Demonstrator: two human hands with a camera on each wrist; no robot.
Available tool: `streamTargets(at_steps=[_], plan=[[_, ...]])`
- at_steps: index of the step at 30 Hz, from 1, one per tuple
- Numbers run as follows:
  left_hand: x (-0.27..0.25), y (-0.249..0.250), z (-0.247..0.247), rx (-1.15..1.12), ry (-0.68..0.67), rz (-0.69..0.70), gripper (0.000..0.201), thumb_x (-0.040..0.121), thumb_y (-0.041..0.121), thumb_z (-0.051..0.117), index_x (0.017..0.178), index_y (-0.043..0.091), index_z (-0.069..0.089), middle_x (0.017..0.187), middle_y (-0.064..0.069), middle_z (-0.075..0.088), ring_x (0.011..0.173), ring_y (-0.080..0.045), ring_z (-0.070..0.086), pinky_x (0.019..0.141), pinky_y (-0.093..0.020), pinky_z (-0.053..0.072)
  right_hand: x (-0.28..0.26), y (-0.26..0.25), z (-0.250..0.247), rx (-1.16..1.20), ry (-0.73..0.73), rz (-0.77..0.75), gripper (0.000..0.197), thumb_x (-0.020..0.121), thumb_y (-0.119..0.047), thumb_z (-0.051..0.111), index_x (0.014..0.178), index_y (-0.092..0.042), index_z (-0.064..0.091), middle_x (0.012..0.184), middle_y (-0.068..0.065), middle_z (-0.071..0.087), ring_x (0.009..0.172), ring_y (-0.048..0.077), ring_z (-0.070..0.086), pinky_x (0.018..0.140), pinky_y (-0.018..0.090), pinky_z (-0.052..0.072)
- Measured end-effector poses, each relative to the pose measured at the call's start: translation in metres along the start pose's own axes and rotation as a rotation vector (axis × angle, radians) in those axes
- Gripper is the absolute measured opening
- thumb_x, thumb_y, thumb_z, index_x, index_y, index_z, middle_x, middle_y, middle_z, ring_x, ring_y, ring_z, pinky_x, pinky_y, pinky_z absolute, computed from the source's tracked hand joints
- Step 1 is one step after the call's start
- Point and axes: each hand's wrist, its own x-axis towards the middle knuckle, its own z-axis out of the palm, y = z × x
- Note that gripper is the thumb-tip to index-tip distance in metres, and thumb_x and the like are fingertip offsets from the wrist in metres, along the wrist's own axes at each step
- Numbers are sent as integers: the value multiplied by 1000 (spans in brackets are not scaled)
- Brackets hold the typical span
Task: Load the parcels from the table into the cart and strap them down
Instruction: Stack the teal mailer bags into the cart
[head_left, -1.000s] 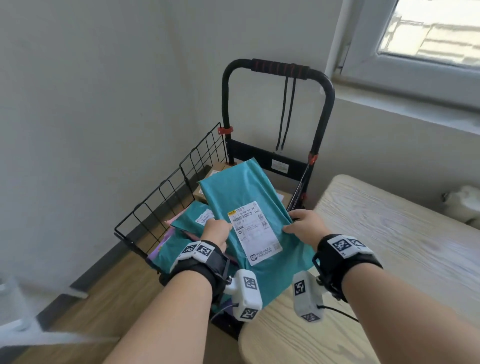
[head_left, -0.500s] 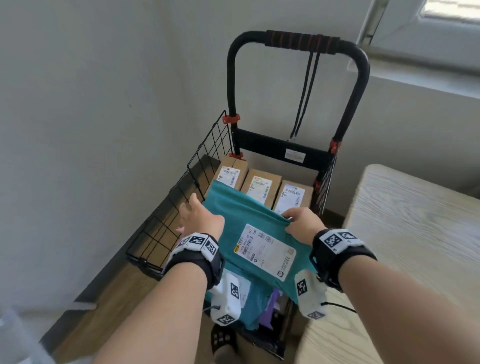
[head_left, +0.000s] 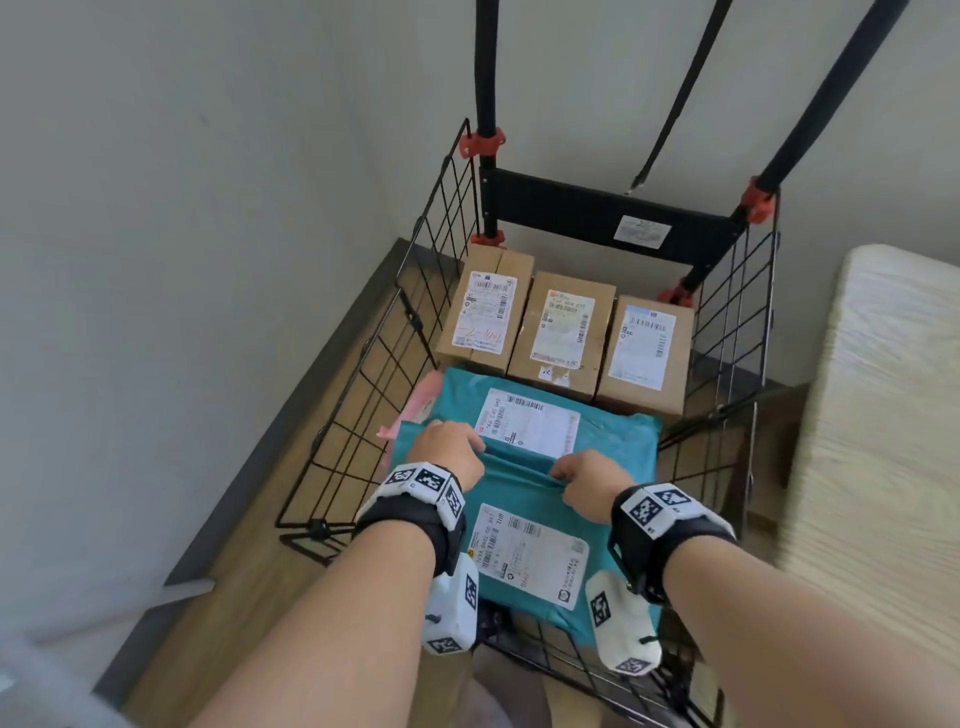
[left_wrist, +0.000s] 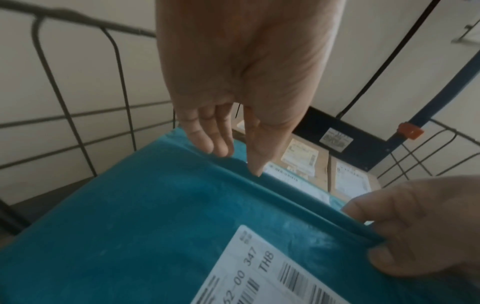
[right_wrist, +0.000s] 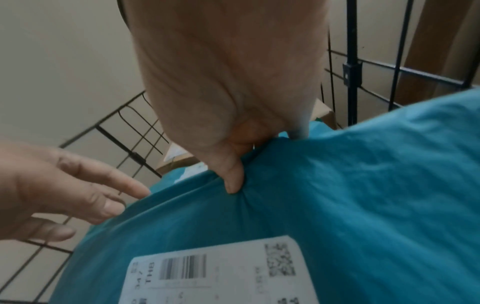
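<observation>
Two hands are down in the cart (head_left: 363, 364), both at the far edge of the top teal bag (head_left: 530, 499). That bag lies flat in the near part of the cart, with its white label (head_left: 532, 551) facing up, nearer to the person than the hands.

The right hand (head_left: 587, 486) has a tight grip on the bag. Its thumb (right_wrist: 233, 179) and curled fingers pinch the folded far edge, and the plastic bunches up there. The left hand (head_left: 449, 452) is just to the left of that grip. Its fingers (left_wrist: 207, 142) are straight and loose, and the tips touch the same edge. It holds nothing.

Just past the grip lies a second teal bag (head_left: 613, 431) under the first one, with its own white label (head_left: 527, 423) showing. A pink bag (head_left: 423, 400) peeks out to the left of it, beside the wire side of the cart.

Farther from the grip, three brown boxes (head_left: 558, 327) stand in a row against the back of the cart. They touch each other, and each has a label on top.

Behind the boxes is a black bar (head_left: 597, 218) with a small sticker. Two black poles go up from it. A black strap (head_left: 670, 104) hangs down between them, loose and not over any parcel.

To the right of the grip, outside the cart, is the pale wooden worktop (head_left: 883, 441).
</observation>
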Motion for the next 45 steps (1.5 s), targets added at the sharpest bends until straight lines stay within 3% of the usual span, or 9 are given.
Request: streamTargets(at_steps=[6,8,12,16,25,34,37,43,45], plan=[[16,-6,21,87,-158,36,33,87,12,65,116,25,69,126,4,64,112,-19,61,94,-28,50,9,2,18,-91,25,39,41,85,0,49,115,-20,69,116,6,67,105,26,62,87,30,51],[19,-6,25,95,-183,38,36,87,11,62,120,25,67,127,4,63,113,-20,61,95,-29,49,8,1,19,-141,95,52,36,84,-2,51,109,-21,70,109,6,69,99,26,63,80,30,52],[21,-3,28,105,-191,65,45,88,10,60,132,24,58,134,2,58,118,-20,57,97,-29,47,7,-2,21,-288,266,5,30,83,-3,51,105,-18,65,106,5,62,104,26,55,74,31,46],[21,-1,25,98,-205,55,44,89,10,59,132,22,58,135,0,57,120,-22,56,100,-30,46,7,-4,24,-274,205,22,24,82,-5,47,91,-20,63,94,4,65,85,26,61,64,30,45],[7,32,-4,163,-181,119,31,91,11,58,121,14,66,126,-5,63,112,-24,61,90,-28,49,-13,-6,-16,-201,277,15,26,89,-11,45,100,-16,67,100,6,67,90,28,64,74,33,53],[-20,103,-29,314,-144,311,29,92,14,56,119,8,65,122,-9,64,108,-26,62,82,-29,46,-63,7,-64,-210,418,62,24,91,-15,45,99,-16,67,97,6,68,80,27,59,70,30,49],[-36,137,-31,375,-142,393,14,93,13,56,104,8,64,108,-10,62,94,-24,57,78,-28,44,-88,20,-83,-193,481,106,26,90,-13,43,100,-14,67,96,7,67,78,26,58,68,30,49],[-85,207,-12,438,-86,564,28,93,14,55,118,7,66,121,-10,65,110,-27,61,88,-31,49,-144,73,-109,-125,571,158,18,89,-13,43,81,-15,59,88,9,64,76,28,56,67,30,46],[-101,228,-1,454,-80,604,28,93,15,55,118,10,66,120,-9,66,110,-27,62,88,-32,50,-162,96,-111,-108,589,177,19,91,-16,44,85,-14,61,85,7,61,75,27,54,67,30,44]])
